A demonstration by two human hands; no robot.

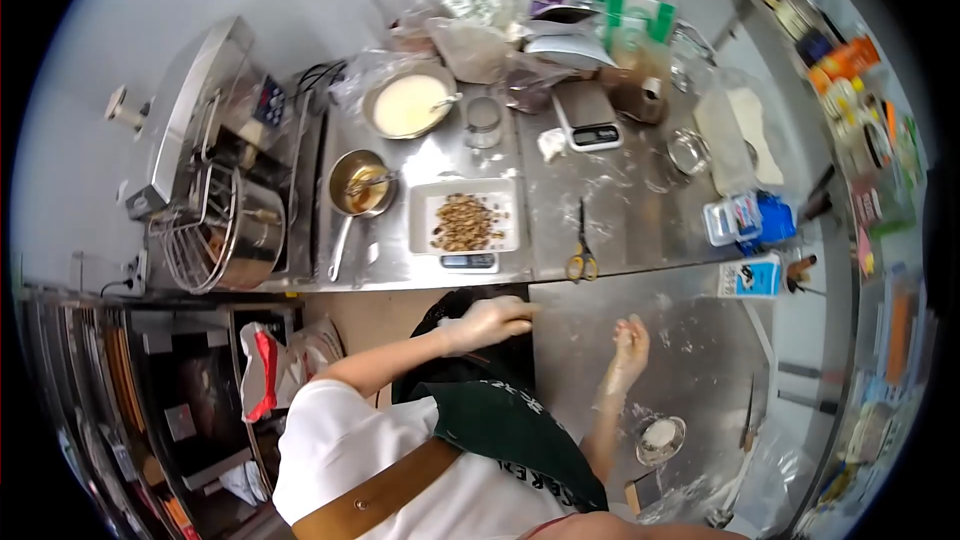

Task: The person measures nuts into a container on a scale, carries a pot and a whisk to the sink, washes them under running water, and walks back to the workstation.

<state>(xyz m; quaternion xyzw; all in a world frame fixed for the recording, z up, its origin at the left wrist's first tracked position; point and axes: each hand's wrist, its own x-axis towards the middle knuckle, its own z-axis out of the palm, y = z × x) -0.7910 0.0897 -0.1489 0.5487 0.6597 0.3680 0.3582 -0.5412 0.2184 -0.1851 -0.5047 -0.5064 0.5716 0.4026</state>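
Note:
My left hand, in a thin pale glove, is over the front edge of the steel table, its fingers closed round something I cannot make out. My right hand, gloved and dusted with white, is raised over the right-hand worktop, fingers bent and slightly apart, with nothing visible in them. Beyond my left hand, a white tray of brown chopped pieces rests on a scale. Scissors lie between the hands, farther back. A small bowl of white powder is near my right forearm.
A saucepan and a bowl of pale liquid are at the back left. A second scale, bags and a flour tub stand behind. A steel mixer is far left, shelves far right.

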